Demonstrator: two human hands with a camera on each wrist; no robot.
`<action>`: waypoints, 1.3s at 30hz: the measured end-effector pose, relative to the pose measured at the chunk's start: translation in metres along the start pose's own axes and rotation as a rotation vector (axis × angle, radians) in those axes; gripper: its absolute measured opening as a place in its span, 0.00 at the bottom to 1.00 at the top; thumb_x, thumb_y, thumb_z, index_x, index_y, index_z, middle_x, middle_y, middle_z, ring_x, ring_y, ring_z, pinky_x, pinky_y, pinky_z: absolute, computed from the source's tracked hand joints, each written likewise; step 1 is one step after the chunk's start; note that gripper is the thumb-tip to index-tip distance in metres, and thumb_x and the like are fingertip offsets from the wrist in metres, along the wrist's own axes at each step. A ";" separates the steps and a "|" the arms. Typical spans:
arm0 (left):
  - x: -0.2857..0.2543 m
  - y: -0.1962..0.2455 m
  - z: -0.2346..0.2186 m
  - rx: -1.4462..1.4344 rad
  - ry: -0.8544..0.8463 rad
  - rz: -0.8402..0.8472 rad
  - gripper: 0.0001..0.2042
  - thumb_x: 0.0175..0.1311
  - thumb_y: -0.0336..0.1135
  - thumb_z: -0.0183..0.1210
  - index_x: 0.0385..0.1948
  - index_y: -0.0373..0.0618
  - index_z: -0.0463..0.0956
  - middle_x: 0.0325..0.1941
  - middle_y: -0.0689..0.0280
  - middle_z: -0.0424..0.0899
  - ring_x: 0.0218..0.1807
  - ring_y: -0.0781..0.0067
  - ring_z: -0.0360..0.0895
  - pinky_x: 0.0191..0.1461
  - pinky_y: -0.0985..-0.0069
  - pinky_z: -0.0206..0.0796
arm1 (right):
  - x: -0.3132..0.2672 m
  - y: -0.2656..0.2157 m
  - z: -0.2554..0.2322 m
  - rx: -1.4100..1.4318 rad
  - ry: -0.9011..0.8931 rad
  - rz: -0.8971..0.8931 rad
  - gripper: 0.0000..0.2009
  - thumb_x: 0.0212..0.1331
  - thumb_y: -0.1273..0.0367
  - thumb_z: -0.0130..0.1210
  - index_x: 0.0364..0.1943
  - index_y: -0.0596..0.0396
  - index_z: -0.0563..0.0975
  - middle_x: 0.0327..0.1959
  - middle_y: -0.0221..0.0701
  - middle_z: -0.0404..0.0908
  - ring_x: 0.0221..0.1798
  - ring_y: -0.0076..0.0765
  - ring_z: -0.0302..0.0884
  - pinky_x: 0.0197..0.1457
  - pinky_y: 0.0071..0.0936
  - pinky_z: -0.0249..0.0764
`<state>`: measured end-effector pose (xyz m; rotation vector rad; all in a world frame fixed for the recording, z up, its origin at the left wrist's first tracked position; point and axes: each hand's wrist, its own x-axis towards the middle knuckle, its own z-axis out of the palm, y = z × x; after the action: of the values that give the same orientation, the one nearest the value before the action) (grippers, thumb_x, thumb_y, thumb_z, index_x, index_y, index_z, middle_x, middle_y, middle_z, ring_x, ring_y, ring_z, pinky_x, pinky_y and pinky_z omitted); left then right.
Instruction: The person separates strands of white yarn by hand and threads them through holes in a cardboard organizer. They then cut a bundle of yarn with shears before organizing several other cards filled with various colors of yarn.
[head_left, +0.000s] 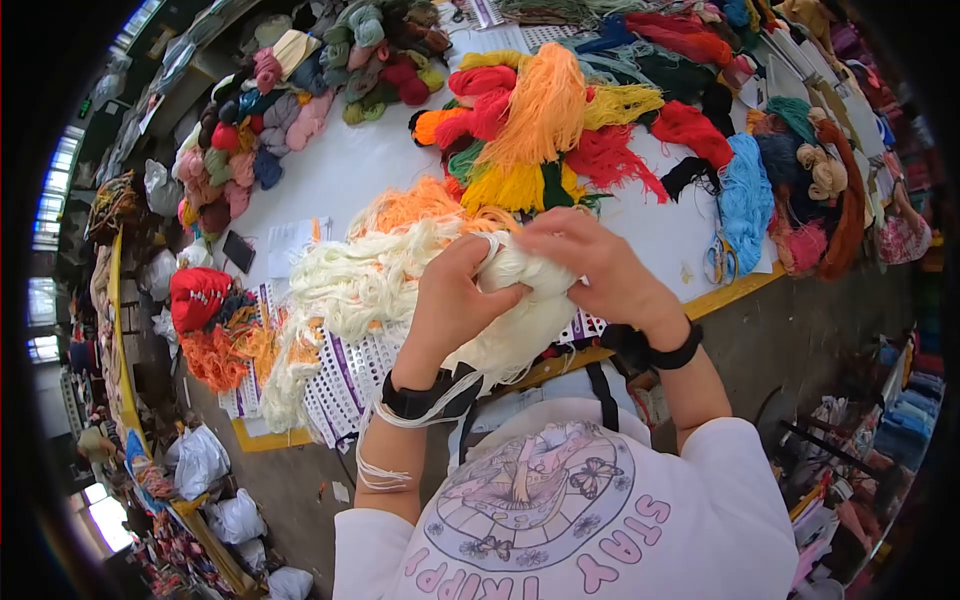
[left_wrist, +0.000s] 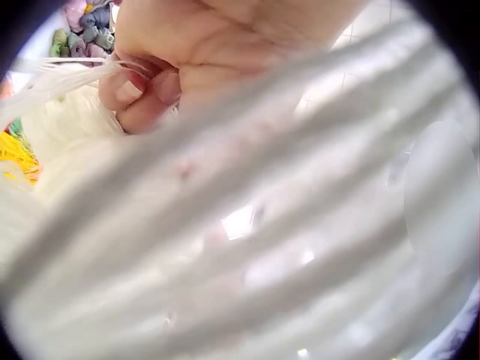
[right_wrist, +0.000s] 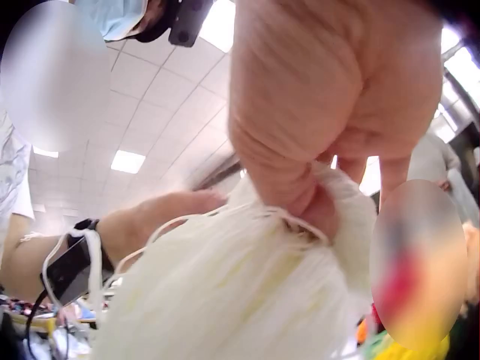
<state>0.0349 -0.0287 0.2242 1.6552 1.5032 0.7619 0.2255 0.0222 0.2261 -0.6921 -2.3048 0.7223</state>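
The cream yarn bundle (head_left: 525,318), pinched by both the left hand (head_left: 455,300) and the right hand (head_left: 612,268) at the near edge of the worktop (head_left: 735,293), looks light, soft and easily snagged, so its gathered top seems the surest hold.

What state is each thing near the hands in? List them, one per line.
Left hand: curled round the cream skein.
Right hand: pinching the cream skein.
Cream skein: held, bunched.
Pale loose yarn: heaped, tangled.
Phone: lying flat, dark.
Scissors: beside blue yarn; blades unclear.
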 end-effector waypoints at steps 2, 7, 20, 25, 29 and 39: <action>-0.009 0.001 -0.006 0.094 0.059 -0.035 0.15 0.43 0.26 0.64 0.35 0.36 0.73 0.27 0.73 0.73 0.33 0.82 0.71 0.37 0.83 0.64 | 0.001 -0.004 0.018 -0.120 -0.069 0.009 0.28 0.30 0.80 0.56 0.46 0.48 0.72 0.35 0.33 0.73 0.39 0.39 0.71 0.42 0.30 0.69; -0.027 -0.038 0.006 -0.581 0.328 -0.123 0.11 0.48 0.30 0.62 0.32 0.38 0.74 0.26 0.73 0.74 0.26 0.86 0.68 0.28 0.86 0.60 | 0.000 0.005 0.042 0.010 0.172 0.030 0.17 0.34 0.80 0.56 0.35 0.51 0.76 0.29 0.32 0.74 0.35 0.37 0.73 0.36 0.27 0.70; -0.065 -0.096 0.015 -1.933 -0.042 -0.123 0.21 0.62 0.38 0.39 0.55 0.37 0.59 0.57 0.55 0.65 0.57 0.59 0.64 0.61 0.65 0.54 | 0.006 -0.003 0.063 1.726 0.246 0.544 0.11 0.57 0.70 0.45 0.44 0.55 0.70 0.41 0.33 0.74 0.45 0.29 0.72 0.50 0.28 0.69; -0.072 -0.057 0.017 -1.229 0.040 -0.058 0.21 0.58 0.37 0.45 0.54 0.41 0.61 0.55 0.57 0.68 0.51 0.65 0.67 0.56 0.70 0.58 | 0.012 0.004 0.065 1.375 0.173 0.641 0.17 0.52 0.72 0.49 0.48 0.58 0.68 0.43 0.30 0.74 0.45 0.26 0.71 0.50 0.25 0.67; -0.046 -0.086 -0.053 -1.059 -0.008 -0.316 0.15 0.57 0.35 0.50 0.47 0.45 0.67 0.47 0.61 0.74 0.19 0.87 0.63 0.23 0.87 0.60 | 0.018 0.029 0.045 0.280 0.176 0.414 0.15 0.49 0.71 0.52 0.43 0.58 0.70 0.33 0.29 0.76 0.34 0.26 0.73 0.40 0.24 0.70; -0.054 -0.059 -0.092 -2.011 -0.100 0.130 0.14 0.68 0.39 0.37 0.44 0.40 0.66 0.20 0.73 0.64 0.11 0.88 0.46 0.14 0.87 0.48 | 0.082 -0.043 -0.052 1.411 0.140 0.350 0.17 0.50 0.65 0.50 0.45 0.55 0.70 0.28 0.33 0.75 0.32 0.33 0.75 0.34 0.31 0.75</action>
<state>-0.0807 -0.0682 0.2272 0.1512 0.0230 1.4141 0.1933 0.0594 0.3202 -0.3841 -1.0364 2.0095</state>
